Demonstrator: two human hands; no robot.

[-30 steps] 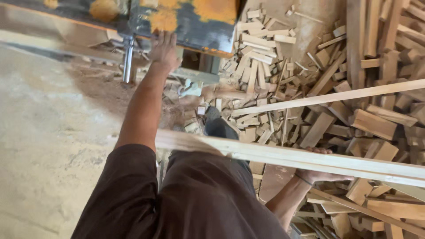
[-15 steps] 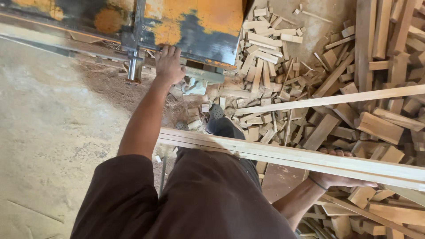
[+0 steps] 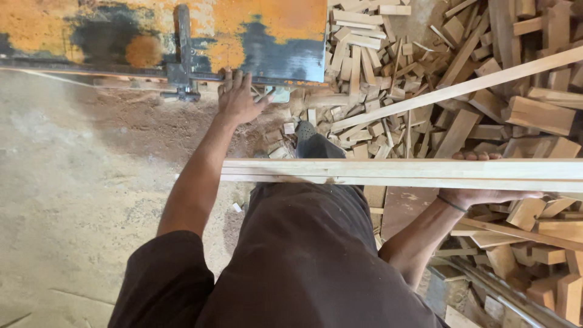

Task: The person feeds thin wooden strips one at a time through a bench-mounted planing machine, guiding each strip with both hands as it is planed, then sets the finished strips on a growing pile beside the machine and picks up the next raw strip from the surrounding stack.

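My left hand (image 3: 237, 97) reaches forward with fingers spread and rests on the edge of a worn orange and black metal machine table (image 3: 255, 36). My right hand (image 3: 480, 193) grips a bundle of long pale wooden strips (image 3: 376, 172) from below; the strips lie level across my body, in front of my dark brown clothing. Fingertips of the right hand show over the far edge of the strips.
A big heap of wood offcuts and blocks (image 3: 425, 91) covers the floor to the right, with one long slat (image 3: 461, 88) lying across it. Sawdust covers the concrete floor (image 3: 73, 182) on the left. My shoe (image 3: 306, 130) points toward the machine.
The view has shifted, so the machine table now shows more fully. My left hand stays on its edge. The strips in my right hand have levelled out to lie horizontal.
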